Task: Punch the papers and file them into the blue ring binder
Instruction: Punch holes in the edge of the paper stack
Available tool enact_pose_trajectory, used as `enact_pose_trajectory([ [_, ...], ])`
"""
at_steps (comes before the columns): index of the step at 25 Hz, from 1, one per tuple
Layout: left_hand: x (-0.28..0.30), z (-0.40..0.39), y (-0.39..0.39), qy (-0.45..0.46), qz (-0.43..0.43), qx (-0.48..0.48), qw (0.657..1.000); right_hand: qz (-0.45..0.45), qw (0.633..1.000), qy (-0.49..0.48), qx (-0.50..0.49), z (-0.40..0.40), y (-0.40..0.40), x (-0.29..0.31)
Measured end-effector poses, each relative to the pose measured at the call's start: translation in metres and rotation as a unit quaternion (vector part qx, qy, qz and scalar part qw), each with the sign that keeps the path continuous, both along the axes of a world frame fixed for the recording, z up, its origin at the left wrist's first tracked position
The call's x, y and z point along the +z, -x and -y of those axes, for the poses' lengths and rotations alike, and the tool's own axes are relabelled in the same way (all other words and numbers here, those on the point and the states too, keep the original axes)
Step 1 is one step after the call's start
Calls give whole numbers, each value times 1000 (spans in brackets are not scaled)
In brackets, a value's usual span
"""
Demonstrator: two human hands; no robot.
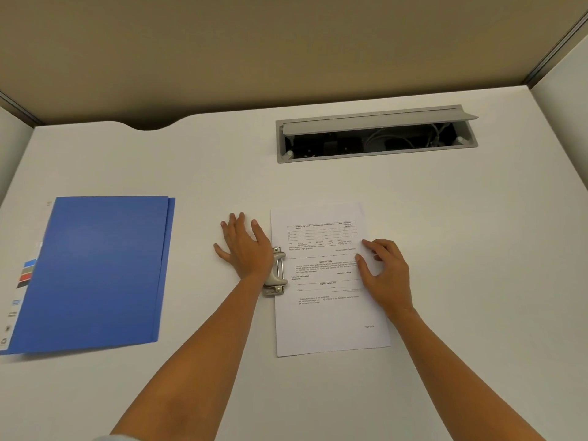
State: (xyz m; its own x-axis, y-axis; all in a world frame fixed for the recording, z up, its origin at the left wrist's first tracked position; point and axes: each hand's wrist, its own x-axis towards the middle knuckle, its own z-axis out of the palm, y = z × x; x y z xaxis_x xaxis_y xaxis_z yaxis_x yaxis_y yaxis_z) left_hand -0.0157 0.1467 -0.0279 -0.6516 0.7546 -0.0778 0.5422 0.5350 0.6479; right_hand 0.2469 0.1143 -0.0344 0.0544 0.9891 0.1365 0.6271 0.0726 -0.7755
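Ring binder (95, 272) lies flat at left of desk (461, 281), closed. Papers (331, 316) lie right of centre, w/ hole punch (276, 271) on their left edge. Left hand (246, 249) rests flat over punch; right hand (386, 272) on papers' right edge. Cable tray (377, 133) set in desk at far right, lid up.

We count: 1 blue binder (95, 272), 1 hole punch (276, 271), 1 printed paper stack (327, 281), sheet count unclear, 2 hands — left hand (245, 249), right hand (386, 272); 1 cable hatch (375, 135) in desk (222, 173).
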Motion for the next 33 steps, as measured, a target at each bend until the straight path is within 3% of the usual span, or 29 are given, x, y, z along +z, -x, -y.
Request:
enact_pose_trajectory([
  [6, 4, 0, -1, -40, -72, -108, 991, -2, 1000, 3, -5, -1, 0, 0],
  [15, 11, -1, -6, -48, -129, -152, 979, 5, 1000, 8, -11, 0, 2, 0],
  [21, 5, -3, -3, -22, -49, -210, 976, 12, 1000, 5, -16, 0, 3, -2],
  [33, 2, -3, -4, -79, 31, -162, 983, 19, 1000, -13, -17, 0, 3, -6],
])
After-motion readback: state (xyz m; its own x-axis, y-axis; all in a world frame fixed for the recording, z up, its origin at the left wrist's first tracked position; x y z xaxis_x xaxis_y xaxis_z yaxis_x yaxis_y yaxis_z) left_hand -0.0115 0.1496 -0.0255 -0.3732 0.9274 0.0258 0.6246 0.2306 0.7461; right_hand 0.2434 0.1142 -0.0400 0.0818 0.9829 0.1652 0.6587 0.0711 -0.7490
